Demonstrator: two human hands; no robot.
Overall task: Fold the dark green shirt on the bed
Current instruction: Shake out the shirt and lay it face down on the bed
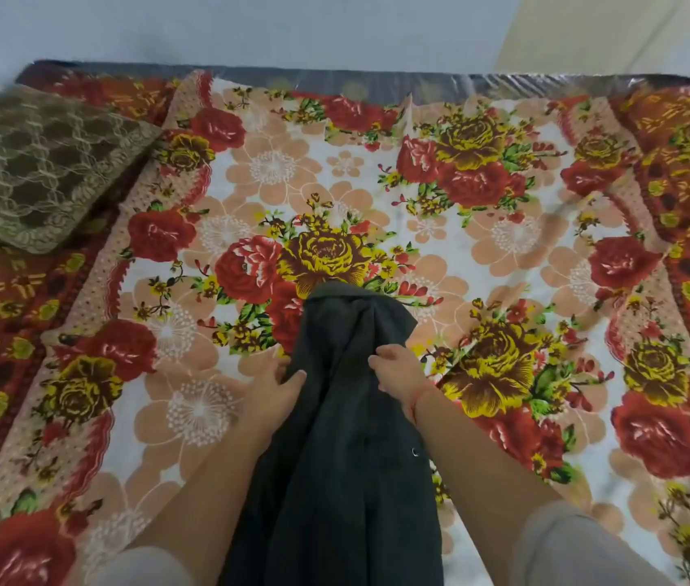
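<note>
Hands hold cloth close by. The left hand (273, 387) pinches one side of the dark green shirt (334, 458). The right hand (398, 370) curls its fingers round the other side. The shirt is bunched long and thin between them, and its far end reaches the middle of the flowery bed (504, 247). A brown pillow (38, 162) sits far off on the left.

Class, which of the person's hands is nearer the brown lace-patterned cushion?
Left. The left hand holds the dark green shirt on the side toward the cushion; the right hand holds its far side.
</note>
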